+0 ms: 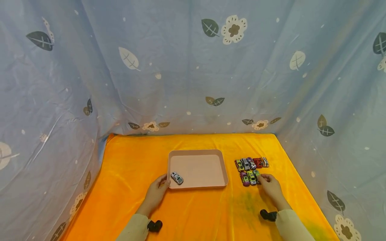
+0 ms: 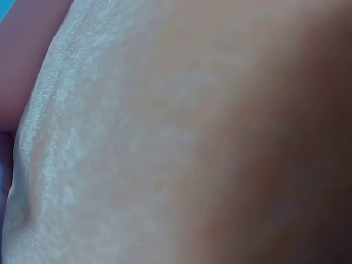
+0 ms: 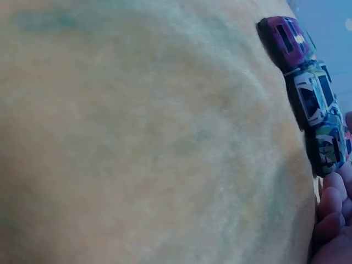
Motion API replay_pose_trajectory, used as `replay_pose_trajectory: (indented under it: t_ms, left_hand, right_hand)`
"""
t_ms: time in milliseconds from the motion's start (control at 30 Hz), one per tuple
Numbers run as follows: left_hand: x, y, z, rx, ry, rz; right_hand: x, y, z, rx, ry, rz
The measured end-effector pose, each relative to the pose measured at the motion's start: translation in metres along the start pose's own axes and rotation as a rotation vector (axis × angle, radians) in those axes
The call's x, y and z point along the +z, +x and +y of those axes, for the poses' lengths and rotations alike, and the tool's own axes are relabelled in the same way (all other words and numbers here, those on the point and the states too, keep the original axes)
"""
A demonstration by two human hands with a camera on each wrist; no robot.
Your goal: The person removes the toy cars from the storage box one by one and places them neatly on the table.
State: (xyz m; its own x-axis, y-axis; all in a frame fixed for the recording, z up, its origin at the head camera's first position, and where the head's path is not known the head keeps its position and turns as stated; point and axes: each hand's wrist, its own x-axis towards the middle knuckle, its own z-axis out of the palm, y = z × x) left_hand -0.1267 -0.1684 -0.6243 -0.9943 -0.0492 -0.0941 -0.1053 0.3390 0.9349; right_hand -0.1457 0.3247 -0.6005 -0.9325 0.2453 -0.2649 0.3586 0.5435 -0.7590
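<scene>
A pink tray (image 1: 197,153) lies in the middle of the orange cloth. A small white and grey toy car (image 1: 177,178) sits in its near-left corner. My left hand (image 1: 165,182) rests at that corner with fingers relaxed, just left of the car. Right of the tray stand several toy cars (image 1: 251,163) in two rows. My right hand (image 1: 261,178) pinches the green car (image 1: 256,173) at the right end of the near row. The right wrist view shows a purple car (image 3: 283,38), a white car (image 3: 308,99) and the green car (image 3: 329,146), with my fingertips (image 3: 333,203) against it. The left wrist view is a blur.
The orange cloth (image 1: 126,174) covers the table. Blue curtains with leaf and flower prints (image 1: 193,83) close it in at the back and on both sides. Bare cloth lies left of the tray and in front of it.
</scene>
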Motion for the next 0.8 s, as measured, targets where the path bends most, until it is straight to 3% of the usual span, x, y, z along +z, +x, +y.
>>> replay_pose_trajectory:
  t_ms: [167, 333, 533, 800]
  left_hand:
    - [-0.001, 0.0, 0.001, -0.003, 0.001, -0.004]
    - [-0.001, -0.004, 0.003, -0.011, 0.017, -0.008]
    - [-0.001, -0.002, 0.002, -0.017, 0.003, 0.008]
    - [-0.001, -0.002, 0.001, 0.026, -0.036, -0.026]
  right_hand:
    - [0.002, -0.005, -0.011, -0.062, 0.016, 0.07]
    - [0.018, -0.01, -0.045, -0.301, -0.041, 0.155]
    - [0.057, -0.018, -0.094, -0.517, -0.06, 0.095]
    - [0.117, -0.032, -0.132, -0.591, -0.009, -0.052]
